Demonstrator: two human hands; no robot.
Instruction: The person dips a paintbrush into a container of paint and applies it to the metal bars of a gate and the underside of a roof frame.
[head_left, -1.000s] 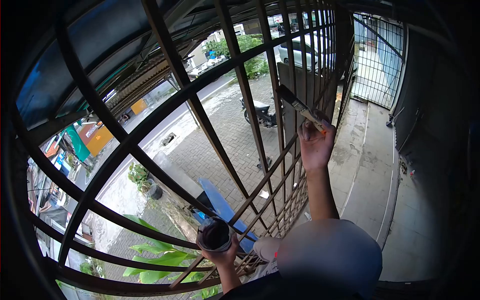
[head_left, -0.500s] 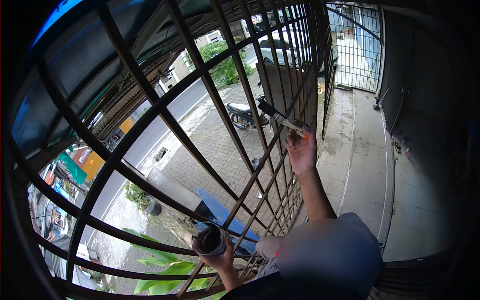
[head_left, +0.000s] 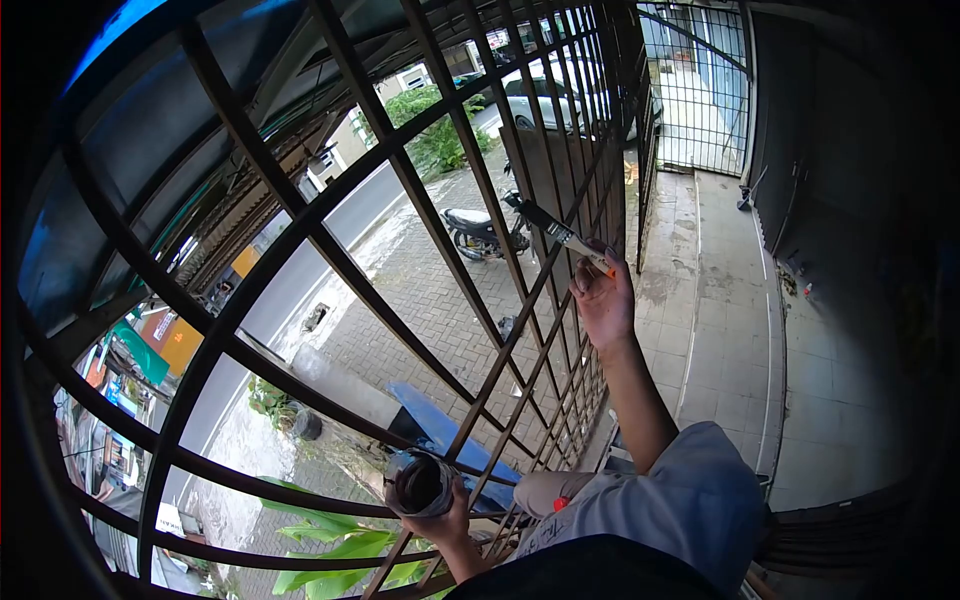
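Observation:
My right hand [head_left: 604,300] is raised at the right of centre, fingers closed around the handle of a paintbrush [head_left: 560,233]. The brush slants up to the left, its dark bristles beside the brown metal bars [head_left: 440,213]; whether they touch a bar I cannot tell. Low in the view, my left hand [head_left: 446,520] is wrapped round a small cup [head_left: 420,485] with dark contents, its mouth facing up, close to the lower bars.
Beyond the bars are a parked motorcycle [head_left: 480,228], a white car [head_left: 540,100], a blue sheet [head_left: 440,425] and green leaves [head_left: 335,550]. A tiled walkway [head_left: 735,300] runs along the right to a gate [head_left: 700,95].
The view has shifted slightly, and the bars sit a little further left in it. Both hands keep their hold on the brush and cup. More of the right sleeve shows.

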